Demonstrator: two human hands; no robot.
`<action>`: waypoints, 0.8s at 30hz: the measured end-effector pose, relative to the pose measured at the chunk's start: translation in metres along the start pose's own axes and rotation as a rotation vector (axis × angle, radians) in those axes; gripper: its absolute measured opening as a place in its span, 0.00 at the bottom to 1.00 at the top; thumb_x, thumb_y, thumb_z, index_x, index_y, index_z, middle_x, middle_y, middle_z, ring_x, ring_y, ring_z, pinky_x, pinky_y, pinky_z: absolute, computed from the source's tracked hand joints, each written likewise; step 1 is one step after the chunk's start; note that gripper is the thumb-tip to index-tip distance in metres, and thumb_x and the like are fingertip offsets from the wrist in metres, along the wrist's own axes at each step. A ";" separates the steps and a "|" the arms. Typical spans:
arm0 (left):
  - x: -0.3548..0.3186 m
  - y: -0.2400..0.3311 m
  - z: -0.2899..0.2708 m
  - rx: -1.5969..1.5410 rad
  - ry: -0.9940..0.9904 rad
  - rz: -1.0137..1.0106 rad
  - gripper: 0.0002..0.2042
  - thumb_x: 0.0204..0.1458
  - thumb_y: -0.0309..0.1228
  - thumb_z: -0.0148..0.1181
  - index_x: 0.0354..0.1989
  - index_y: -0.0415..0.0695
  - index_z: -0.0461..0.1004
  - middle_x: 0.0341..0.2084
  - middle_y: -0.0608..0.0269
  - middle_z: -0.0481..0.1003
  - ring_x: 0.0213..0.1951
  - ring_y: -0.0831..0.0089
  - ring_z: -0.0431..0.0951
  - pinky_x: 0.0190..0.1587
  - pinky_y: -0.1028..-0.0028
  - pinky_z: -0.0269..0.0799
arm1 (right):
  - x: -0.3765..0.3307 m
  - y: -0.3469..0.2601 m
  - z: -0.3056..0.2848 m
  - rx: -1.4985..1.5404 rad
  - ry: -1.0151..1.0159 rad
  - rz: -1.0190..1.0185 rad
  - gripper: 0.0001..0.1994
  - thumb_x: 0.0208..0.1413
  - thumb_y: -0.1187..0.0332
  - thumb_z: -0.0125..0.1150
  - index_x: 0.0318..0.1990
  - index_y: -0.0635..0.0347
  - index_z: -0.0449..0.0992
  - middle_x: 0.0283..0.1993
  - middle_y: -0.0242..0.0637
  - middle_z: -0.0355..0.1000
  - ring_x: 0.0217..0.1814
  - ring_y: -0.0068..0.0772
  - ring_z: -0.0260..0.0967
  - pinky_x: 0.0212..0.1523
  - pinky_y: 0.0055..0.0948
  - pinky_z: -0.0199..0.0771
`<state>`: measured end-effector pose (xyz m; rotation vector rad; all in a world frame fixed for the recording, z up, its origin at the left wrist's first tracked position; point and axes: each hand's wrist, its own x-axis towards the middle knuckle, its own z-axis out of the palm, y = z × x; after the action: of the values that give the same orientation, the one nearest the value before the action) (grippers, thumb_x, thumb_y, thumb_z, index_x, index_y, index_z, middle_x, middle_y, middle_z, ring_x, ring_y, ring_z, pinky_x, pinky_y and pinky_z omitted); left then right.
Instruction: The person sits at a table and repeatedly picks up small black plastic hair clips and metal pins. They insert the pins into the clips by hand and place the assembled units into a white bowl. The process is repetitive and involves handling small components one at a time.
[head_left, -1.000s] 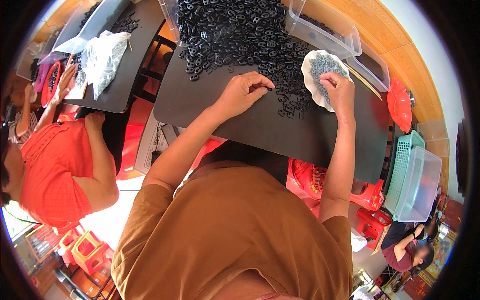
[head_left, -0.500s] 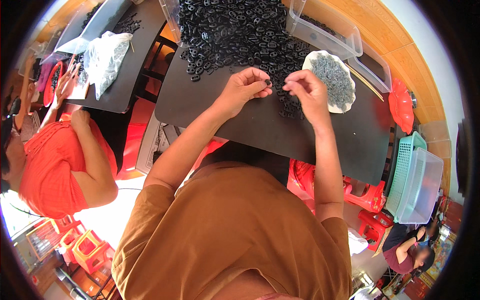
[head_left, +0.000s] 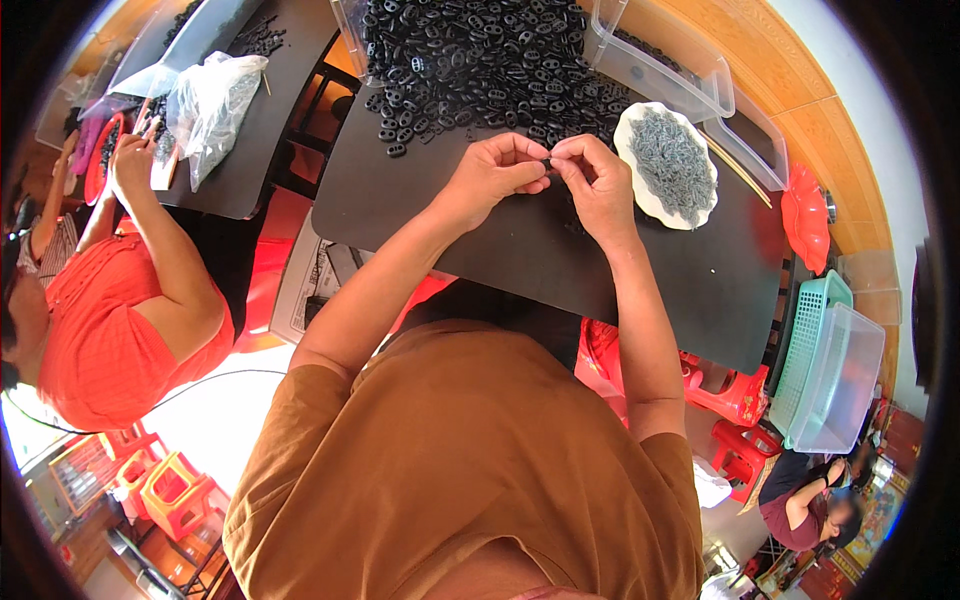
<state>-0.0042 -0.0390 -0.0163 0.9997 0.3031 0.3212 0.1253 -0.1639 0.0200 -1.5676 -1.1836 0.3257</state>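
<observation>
Over the dark table [head_left: 400, 210] my two hands meet at the fingertips. My left hand [head_left: 497, 180] is closed in a pinch on a small black plastic piece [head_left: 547, 162], mostly hidden by the fingers. The thumb and forefinger of my right hand [head_left: 597, 185] press together at the same spot; what they hold is too small to make out. Beyond the hands spreads a large heap of black two-holed oval plastic pieces [head_left: 480, 70]. Right of my right hand stands a white scalloped plate [head_left: 651, 205], filled with tiny grey pieces [head_left: 672, 160] that look like springs.
Clear plastic bins [head_left: 665, 85] flank the heap. A thin stick [head_left: 738, 170], a red scalloped dish [head_left: 805, 220] and a green basket [head_left: 803, 350] are at the right. On the left, a person in red [head_left: 140, 320] works at another table, beside a clear bag [head_left: 215, 115].
My right hand has moved left and its fingertips now meet my left hand's. The person in red has drawn one arm forward to the table.
</observation>
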 end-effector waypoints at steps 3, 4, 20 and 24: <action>0.000 0.002 -0.002 0.063 -0.012 -0.006 0.06 0.58 0.23 0.61 0.43 0.41 0.75 0.38 0.65 0.78 0.37 0.77 0.79 0.41 0.78 0.76 | 0.002 -0.003 -0.003 -0.067 -0.032 -0.082 0.05 0.53 0.83 0.62 0.34 0.64 0.75 0.32 0.33 0.75 0.35 0.23 0.75 0.37 0.22 0.74; 0.001 0.001 -0.004 0.128 -0.029 0.026 0.06 0.57 0.23 0.62 0.43 0.41 0.75 0.38 0.65 0.78 0.37 0.78 0.79 0.42 0.78 0.76 | 0.003 -0.004 -0.004 -0.099 -0.045 -0.125 0.05 0.53 0.83 0.62 0.34 0.64 0.75 0.33 0.33 0.75 0.35 0.23 0.75 0.37 0.22 0.74; -0.006 0.001 0.000 -0.071 0.068 0.088 0.07 0.60 0.24 0.58 0.46 0.41 0.75 0.38 0.62 0.78 0.42 0.75 0.80 0.48 0.76 0.78 | -0.006 0.005 0.004 0.338 0.007 0.109 0.02 0.58 0.80 0.61 0.37 0.64 0.75 0.38 0.30 0.74 0.39 0.16 0.70 0.41 0.17 0.70; -0.006 -0.003 -0.001 -0.013 0.095 0.117 0.06 0.59 0.24 0.60 0.44 0.40 0.75 0.39 0.61 0.79 0.43 0.74 0.80 0.47 0.76 0.78 | -0.004 0.006 0.005 0.336 0.029 0.048 0.03 0.57 0.81 0.62 0.37 0.64 0.76 0.39 0.30 0.74 0.39 0.15 0.70 0.40 0.17 0.70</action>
<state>-0.0101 -0.0416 -0.0186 0.9935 0.3290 0.4770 0.1228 -0.1640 0.0111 -1.3034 -1.0106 0.5047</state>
